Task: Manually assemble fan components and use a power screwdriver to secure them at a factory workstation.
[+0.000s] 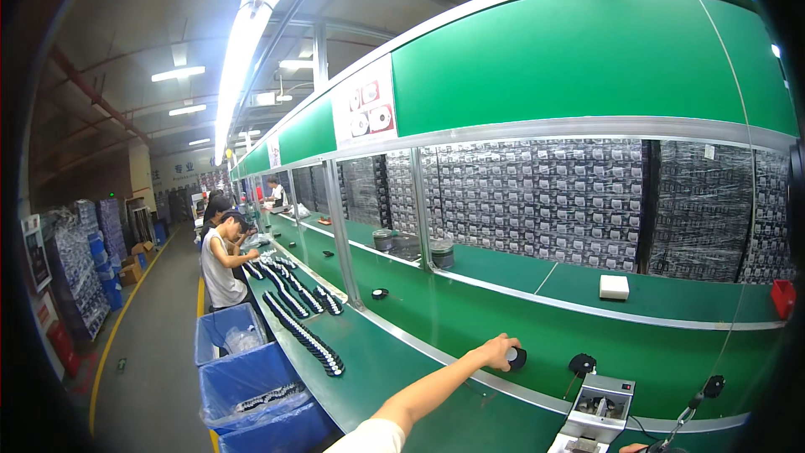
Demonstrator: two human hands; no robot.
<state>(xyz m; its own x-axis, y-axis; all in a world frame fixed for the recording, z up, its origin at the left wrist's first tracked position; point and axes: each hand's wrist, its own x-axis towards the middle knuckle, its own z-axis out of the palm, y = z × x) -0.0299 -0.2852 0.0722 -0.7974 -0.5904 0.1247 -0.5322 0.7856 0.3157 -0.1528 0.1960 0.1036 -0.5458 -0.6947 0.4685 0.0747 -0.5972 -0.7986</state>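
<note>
My left arm reaches out over the green conveyor belt (486, 323). At its end my left hand (498, 351) has its fingers closed round a small black round part (517, 358) with a pale disc face. Whether that part touches the belt, I cannot tell. Only a sliver of my right hand (634, 448) shows at the lower edge, beside a hanging dark tool (683, 419) on a cord; its grip is hidden. Between the hands stands a small metal bench machine (597, 407), with another black round part (582, 363) on the belt just behind it.
Rows of black-and-white round parts (302, 331) lie on the green worktable (369, 369) to the left. Blue lined bins (243, 382) stand beside it. A co-worker (225, 264) bends over the line further off. A white block (614, 287) and red bin (783, 299) sit on the far shelf.
</note>
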